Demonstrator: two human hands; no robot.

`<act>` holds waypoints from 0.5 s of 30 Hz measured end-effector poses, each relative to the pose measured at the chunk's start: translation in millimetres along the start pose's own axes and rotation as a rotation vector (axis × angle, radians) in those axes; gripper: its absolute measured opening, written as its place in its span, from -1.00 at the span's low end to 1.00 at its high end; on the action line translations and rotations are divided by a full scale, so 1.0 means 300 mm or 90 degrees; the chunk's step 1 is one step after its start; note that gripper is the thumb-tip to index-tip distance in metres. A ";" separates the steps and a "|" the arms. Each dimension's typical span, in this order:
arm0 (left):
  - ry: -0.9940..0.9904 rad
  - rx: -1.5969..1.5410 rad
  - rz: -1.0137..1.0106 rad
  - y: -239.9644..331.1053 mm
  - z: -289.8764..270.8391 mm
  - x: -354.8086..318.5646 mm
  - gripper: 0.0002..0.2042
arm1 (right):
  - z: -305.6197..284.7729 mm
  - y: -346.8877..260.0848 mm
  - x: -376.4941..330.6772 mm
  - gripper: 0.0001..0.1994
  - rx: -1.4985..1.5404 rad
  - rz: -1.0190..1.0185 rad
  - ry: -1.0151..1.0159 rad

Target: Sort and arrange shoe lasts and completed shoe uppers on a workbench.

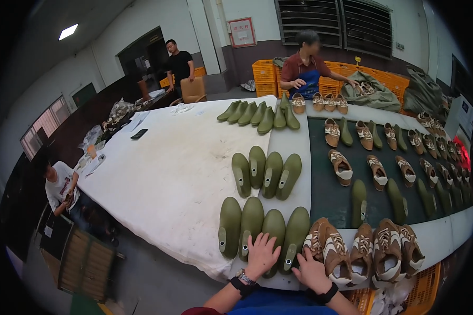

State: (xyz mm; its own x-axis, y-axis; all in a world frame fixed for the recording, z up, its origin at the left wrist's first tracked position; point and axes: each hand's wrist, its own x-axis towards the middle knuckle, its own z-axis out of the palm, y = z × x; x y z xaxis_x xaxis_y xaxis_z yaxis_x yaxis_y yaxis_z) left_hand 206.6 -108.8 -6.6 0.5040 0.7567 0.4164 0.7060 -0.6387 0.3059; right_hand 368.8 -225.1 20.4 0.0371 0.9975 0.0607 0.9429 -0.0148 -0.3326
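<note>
In front of me stands a row of green shoe lasts (230, 226), with several more in a second row (282, 176) behind. My left hand (263, 255) lies over the near end of a green last (273, 228), its fingers spread and pointing away from me. To its right, my right hand (312, 271) is between the rightmost near last (296, 231) and a brown-and-white sneaker (335, 252). Its fingers are stretched out and seem to touch the sneaker's side; part of them is hard to make out. I see neither hand gripping anything.
More sneakers (388, 249) crowd the near right edge above an orange crate (425, 289). Shoes and lasts line a dark green belt (326, 202). White cloth (178, 184) covers the table's left. A co-worker (306, 68) handles shoes across from me; two people are farther left.
</note>
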 end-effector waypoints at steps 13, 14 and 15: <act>0.011 -0.227 -0.021 0.014 0.018 0.000 -0.75 | 0.050 0.013 -0.004 -0.52 0.036 0.013 -0.002; 0.010 -0.228 -0.021 0.018 0.016 0.003 -0.75 | 0.049 0.012 -0.003 -0.52 0.043 0.014 -0.007; 0.014 -0.213 -0.018 0.024 0.011 0.007 -0.78 | 0.047 0.013 -0.002 -0.53 0.050 0.016 -0.013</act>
State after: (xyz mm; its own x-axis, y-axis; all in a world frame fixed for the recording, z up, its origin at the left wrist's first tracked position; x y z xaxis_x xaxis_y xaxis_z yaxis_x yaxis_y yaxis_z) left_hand 214.5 -111.3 -6.3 0.4731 0.7740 0.4208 0.5157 -0.6306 0.5800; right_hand 367.7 -224.8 5.7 0.0528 0.9981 0.0325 0.9130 -0.0350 -0.4064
